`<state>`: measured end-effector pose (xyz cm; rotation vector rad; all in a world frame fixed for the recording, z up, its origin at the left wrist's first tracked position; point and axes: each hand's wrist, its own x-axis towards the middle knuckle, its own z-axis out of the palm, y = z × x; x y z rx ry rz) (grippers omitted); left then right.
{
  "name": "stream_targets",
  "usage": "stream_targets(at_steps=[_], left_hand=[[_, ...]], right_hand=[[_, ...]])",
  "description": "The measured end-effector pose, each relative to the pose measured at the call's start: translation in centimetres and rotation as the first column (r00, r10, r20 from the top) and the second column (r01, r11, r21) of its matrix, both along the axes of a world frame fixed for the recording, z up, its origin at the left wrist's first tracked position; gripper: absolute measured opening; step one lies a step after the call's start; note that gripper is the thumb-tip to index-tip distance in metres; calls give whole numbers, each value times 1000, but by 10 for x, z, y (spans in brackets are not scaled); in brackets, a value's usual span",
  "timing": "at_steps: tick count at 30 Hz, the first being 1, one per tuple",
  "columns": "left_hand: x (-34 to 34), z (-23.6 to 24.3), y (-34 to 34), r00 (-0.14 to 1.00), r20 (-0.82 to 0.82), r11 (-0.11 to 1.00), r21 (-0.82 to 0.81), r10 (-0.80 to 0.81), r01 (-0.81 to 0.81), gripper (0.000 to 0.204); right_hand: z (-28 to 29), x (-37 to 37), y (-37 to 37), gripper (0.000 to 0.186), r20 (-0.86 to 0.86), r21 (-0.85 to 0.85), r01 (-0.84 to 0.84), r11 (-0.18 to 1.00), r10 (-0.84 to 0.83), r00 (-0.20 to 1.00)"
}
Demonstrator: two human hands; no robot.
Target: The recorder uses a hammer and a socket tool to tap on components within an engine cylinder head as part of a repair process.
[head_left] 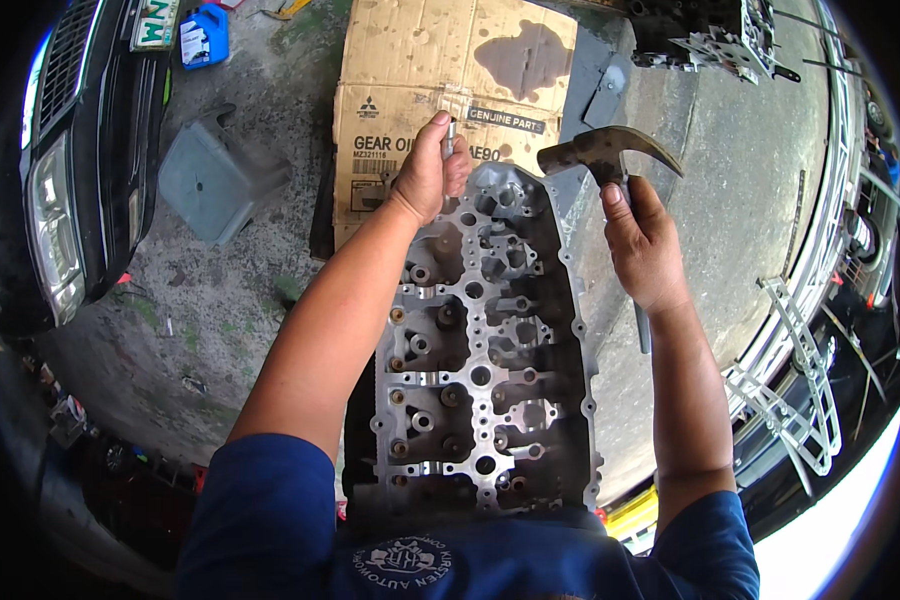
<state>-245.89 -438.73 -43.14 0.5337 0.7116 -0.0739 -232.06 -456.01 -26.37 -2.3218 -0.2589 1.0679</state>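
A bare metal engine cylinder head [479, 355] lies lengthwise in front of me, its bolt holes and valve bores facing up. Over its far end, my left hand [430, 172] is closed round a short metal rod [450, 138] held upright; the rod's lower end is hidden by my fingers and I cannot tell if it touches the casting. My right hand [646, 248] grips a claw hammer [602, 157] by the handle, close under its head. The hammer is raised to the right of the casting's far end, apart from the rod, and its handle sticks out below my fist.
Flattened brown cardboard [410, 60] with an oil stain lies beyond the casting. A grey plastic stool [205, 180] and a black car's front [55, 220] are on the left, near a blue jug [204, 38]. Another engine part [710, 40] sits far right; metal framing [795, 370] runs along the right.
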Motion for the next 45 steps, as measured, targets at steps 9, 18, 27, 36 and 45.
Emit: stream_targets(at_steps=[9, 18, 27, 36, 45], left_hand=[[1, -1, -5, 985, -109, 980, 135, -132, 147, 57], [2, -4, -10, 982, -153, 980, 147, -113, 135, 50], [-2, -6, -4, 988, -121, 990, 87, -97, 108, 51], [-8, -4, 6, 972, -130, 956, 194, -195, 218, 60], [-18, 14, 47, 666, -329, 682, 84, -669, 727, 56]], right_hand=[[15, 11, 29, 39, 161, -73, -229, 971, 238, 958], [-5, 28, 113, 49, 194, -227, -569, 790, 610, 769], [-25, 24, 97, 47, 161, -190, -551, 812, 580, 799], [-32, 11, 74, 43, 144, -132, -382, 915, 399, 906], [-22, -7, 56, 42, 57, -116, -248, 962, 255, 965]])
